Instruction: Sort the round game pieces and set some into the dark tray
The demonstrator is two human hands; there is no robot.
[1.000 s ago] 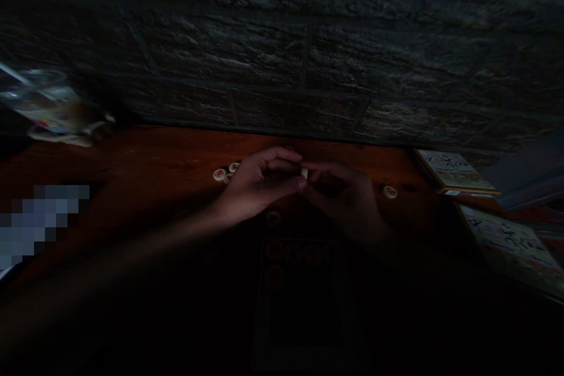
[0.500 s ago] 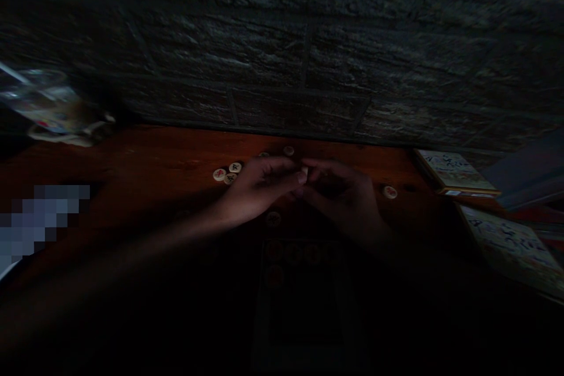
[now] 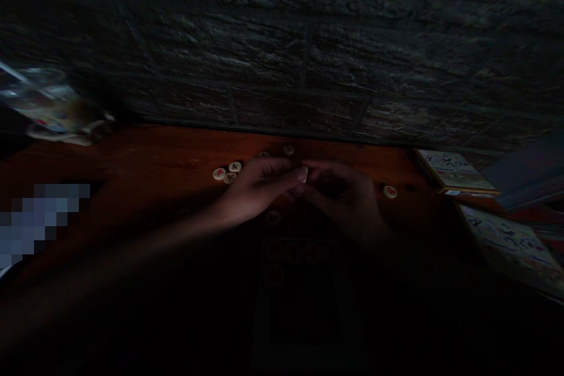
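Observation:
Above the middle of the wooden table (image 3: 167, 155), my left hand (image 3: 259, 188) and my right hand (image 3: 346, 194) meet fingertip to fingertip. A small pale round piece (image 3: 305, 174) is pinched between the left thumb and fingers, and the right fingertips touch its side. Left of my left hand lie a piece with a red mark (image 3: 219, 174) and two with dark marks. One dim piece (image 3: 273, 218) rests below the hands, another (image 3: 288, 150) behind them. A red-marked piece (image 3: 390, 191) is to the right of my right hand.
An open tray (image 3: 348, 305) in deep shadow holds several round pieces near its far edge. Two flat boxes (image 3: 456, 171) (image 3: 511, 241) lie at the right. A plastic cup with a straw (image 3: 48, 103) stands at the far left. A stone wall (image 3: 282, 59) borders the table's back.
The piece between my fingertips has turned slightly, showing more of its pale face. Both hands stay in nearly the same place.

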